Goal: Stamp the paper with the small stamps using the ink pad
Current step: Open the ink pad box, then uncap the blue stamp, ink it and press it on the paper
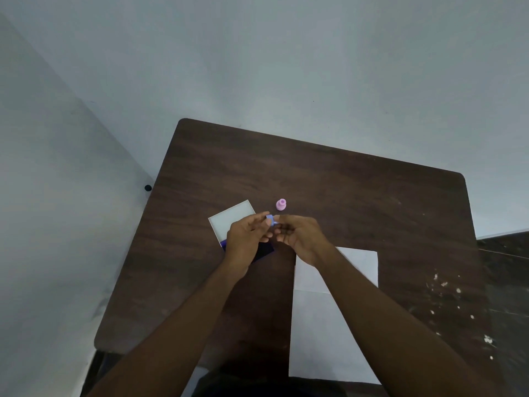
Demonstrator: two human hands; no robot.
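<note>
Between my fingertips is 1 small blue stamp (270, 219). The pink stamp (281, 204) stands upright just beyond. The open ink pad (243, 227) lies beneath my left hand, white paper (329, 325) nearer me.

Both hands (274, 239) together, fingers (259, 220) curled

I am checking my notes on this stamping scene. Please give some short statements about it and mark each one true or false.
1. A pink stamp stands alone on the table. True.
2. Both hands meet at a small blue stamp. True.
3. The paper lies left of the ink pad. False: it lies to the right.
4. The paper already shows stamp marks. False: the visible part is blank.
5. The ink pad's lid is open. True.
</note>
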